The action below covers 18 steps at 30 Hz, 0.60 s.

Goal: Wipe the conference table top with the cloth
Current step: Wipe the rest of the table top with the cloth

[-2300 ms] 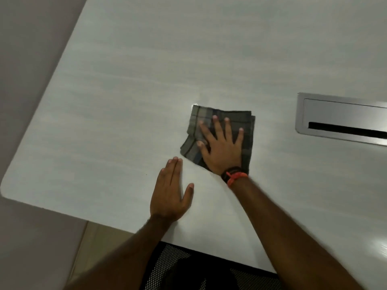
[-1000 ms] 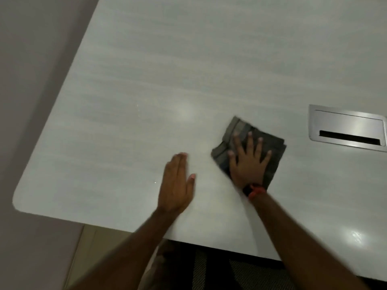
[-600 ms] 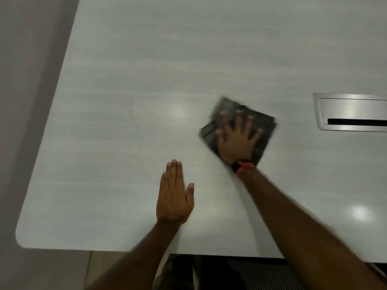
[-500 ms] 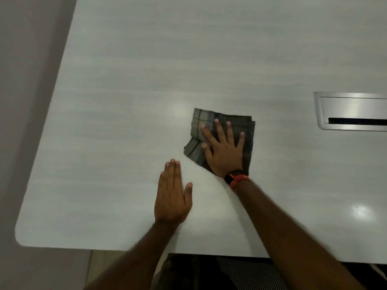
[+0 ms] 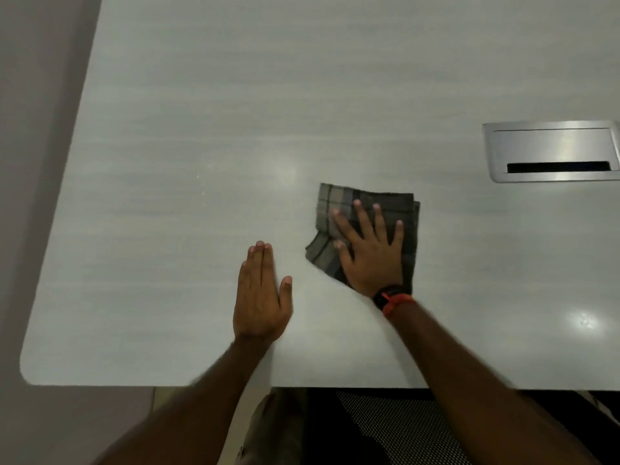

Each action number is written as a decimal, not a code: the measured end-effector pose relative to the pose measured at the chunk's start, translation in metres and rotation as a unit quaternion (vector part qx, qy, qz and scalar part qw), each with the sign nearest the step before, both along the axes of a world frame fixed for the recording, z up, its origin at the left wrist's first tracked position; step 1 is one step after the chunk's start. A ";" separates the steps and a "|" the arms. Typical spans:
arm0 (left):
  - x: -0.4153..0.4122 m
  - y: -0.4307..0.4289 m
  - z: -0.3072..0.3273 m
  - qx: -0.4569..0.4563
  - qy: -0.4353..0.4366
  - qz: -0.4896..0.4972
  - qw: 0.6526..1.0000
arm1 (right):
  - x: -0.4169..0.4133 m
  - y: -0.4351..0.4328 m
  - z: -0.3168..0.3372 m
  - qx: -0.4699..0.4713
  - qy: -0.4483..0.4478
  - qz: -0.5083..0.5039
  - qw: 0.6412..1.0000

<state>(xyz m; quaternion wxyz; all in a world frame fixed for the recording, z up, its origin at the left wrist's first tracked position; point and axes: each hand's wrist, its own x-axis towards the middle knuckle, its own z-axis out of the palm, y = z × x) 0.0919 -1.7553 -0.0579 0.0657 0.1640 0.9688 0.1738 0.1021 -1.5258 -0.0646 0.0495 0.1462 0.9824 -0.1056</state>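
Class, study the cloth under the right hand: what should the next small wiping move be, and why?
Probably slide the right hand, pressing flat on the folded cloth, leftward across the table toward a few pale specks there; the left hand lies flat nearer the edge, seemingly clear of that path.

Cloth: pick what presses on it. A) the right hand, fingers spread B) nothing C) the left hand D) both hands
A: the right hand lies flat on the cloth, while the left hand rests beside it on the bare table top.
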 end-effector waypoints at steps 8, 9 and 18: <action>0.001 0.000 -0.002 -0.009 0.017 -0.003 1.000 | 0.008 0.043 0.008 -0.018 0.024 -0.346 0.938; 0.001 0.000 -0.001 -0.009 0.018 -0.003 1.000 | 0.014 0.010 0.007 -0.006 0.028 -0.281 0.959; 0.001 -0.001 -0.001 0.000 0.014 -0.004 1.000 | 0.069 0.078 0.002 -0.016 0.004 -0.278 0.960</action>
